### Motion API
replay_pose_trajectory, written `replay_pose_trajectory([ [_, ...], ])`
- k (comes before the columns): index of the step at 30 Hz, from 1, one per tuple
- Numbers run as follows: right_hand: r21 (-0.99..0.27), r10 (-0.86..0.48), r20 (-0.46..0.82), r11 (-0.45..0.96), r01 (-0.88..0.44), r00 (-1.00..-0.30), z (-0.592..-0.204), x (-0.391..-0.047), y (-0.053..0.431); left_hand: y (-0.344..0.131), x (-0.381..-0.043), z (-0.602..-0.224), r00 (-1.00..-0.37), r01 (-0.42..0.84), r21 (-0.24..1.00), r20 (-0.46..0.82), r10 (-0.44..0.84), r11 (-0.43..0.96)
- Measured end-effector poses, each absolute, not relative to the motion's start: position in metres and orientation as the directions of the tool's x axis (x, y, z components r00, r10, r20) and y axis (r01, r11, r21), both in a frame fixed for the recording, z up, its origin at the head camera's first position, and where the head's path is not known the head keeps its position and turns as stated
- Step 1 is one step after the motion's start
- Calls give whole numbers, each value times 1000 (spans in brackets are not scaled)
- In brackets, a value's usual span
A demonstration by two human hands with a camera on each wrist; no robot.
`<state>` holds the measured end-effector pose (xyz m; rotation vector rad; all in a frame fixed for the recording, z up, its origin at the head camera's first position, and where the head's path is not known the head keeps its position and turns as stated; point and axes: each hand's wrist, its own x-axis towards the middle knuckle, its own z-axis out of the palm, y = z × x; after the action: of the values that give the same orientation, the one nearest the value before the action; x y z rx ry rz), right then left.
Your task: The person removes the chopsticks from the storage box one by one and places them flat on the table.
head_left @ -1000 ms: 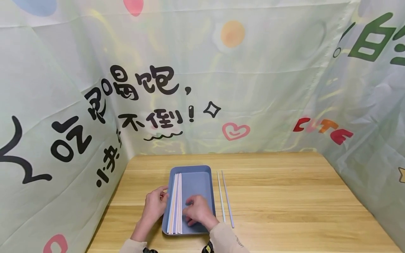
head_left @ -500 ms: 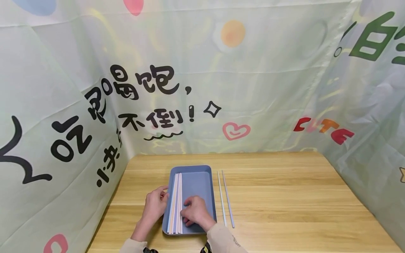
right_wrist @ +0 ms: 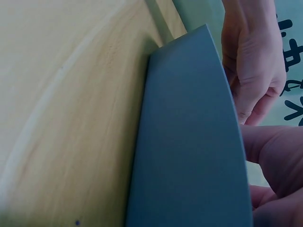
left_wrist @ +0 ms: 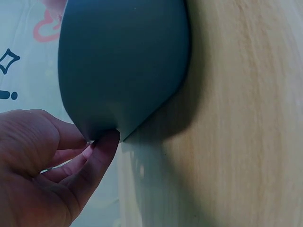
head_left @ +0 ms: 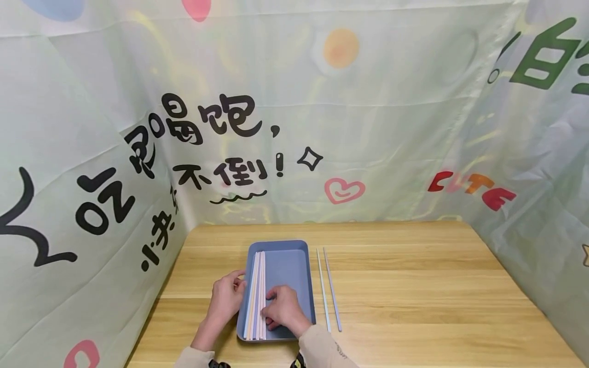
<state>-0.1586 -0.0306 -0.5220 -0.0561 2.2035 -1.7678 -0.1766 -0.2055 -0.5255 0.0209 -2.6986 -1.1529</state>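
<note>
A blue rectangular tray (head_left: pixel 289 260) lies on the wooden table, its long side pointing away from me. Several pastel chopsticks (head_left: pixel 259 276) lie lengthwise in it, gathered along the left side. My left hand (head_left: pixel 226 295) holds the tray's left rim; in the left wrist view the thumb and fingers pinch that edge. Inside the tray, my right hand (head_left: pixel 284 308) has loosely bent fingers, with fingertips right at the right edge of the chopstick bundle. The right wrist view shows the tray's outer wall (right_wrist: pixel 184 142), which hides the fingertips and the chopsticks.
Two more chopsticks, a pale blue one (head_left: pixel 323 291) and a purple one (head_left: pixel 333 291), lie on the table (head_left: pixel 414 286) just right of the tray. Printed cloth (head_left: pixel 391 153) encloses the table at the back and sides.
My right hand has shifted slightly left, its fingertips coming up against the chopstick bundle. The left hand keeps its place on the tray's rim.
</note>
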Motion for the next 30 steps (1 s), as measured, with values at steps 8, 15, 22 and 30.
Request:
replay_pose_trajectory([
  [8,-958,-218,-219,231,168,-951,-525,-159,-32,-206,-177,-527,-974,85,710,209,-93,699],
  [15,-959,-197,-206,236,158,-959,-525,-159,-30,-207,-177,-527,-972,100,704,221,-83,703],
  [22,-947,-159,-179,297,126,-971,-522,-158,-29,-206,-177,-527,-976,76,710,197,-94,700],
  [30,-932,-146,-113,359,54,-983,-524,-156,-30,-206,-178,-528,-975,79,708,201,-92,702],
])
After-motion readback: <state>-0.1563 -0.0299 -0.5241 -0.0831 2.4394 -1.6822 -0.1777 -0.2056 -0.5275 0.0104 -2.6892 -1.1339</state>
